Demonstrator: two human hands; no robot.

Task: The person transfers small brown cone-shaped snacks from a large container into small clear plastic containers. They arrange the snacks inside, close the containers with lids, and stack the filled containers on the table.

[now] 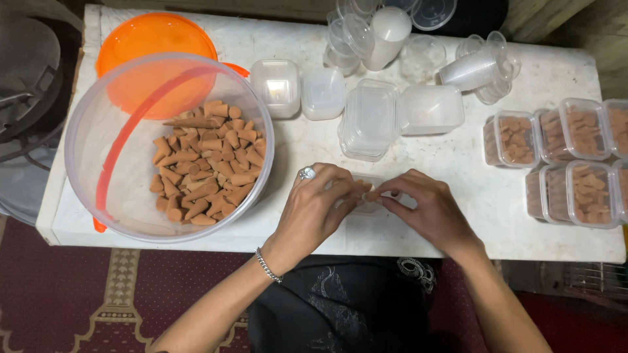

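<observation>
Two hands are shown meeting over a small clear container [369, 196] at the near edge of the white table [458, 163]. Left hand [320, 202], w/ ring and wrist chain, is curled, fingertips pressed together toward the centre; a tan cone piece [364, 188] appears to be pinched there, though exact contact is partly hidden. Right hand [425, 206] is likewise closed to a pinch, thumb and forefinger tips pointed at the left-hand tips, nearly touching them. Container lies directly beneath the joined fingertips, mostly covered by the left hand; its long axis can't be told. Both hands are about equally near it.

Rel. to the grip: large clear tub [98, 157] of brown cones [203, 163] is set to the left, near the left hand, w/ an orange lid [150, 39] behind it. Empty lidded boxes [373, 121] and stacked clear cups [474, 68] are placed beyond the grip. Filled boxes of cones [575, 157] are grouped well off to the right, beyond the right hand.
</observation>
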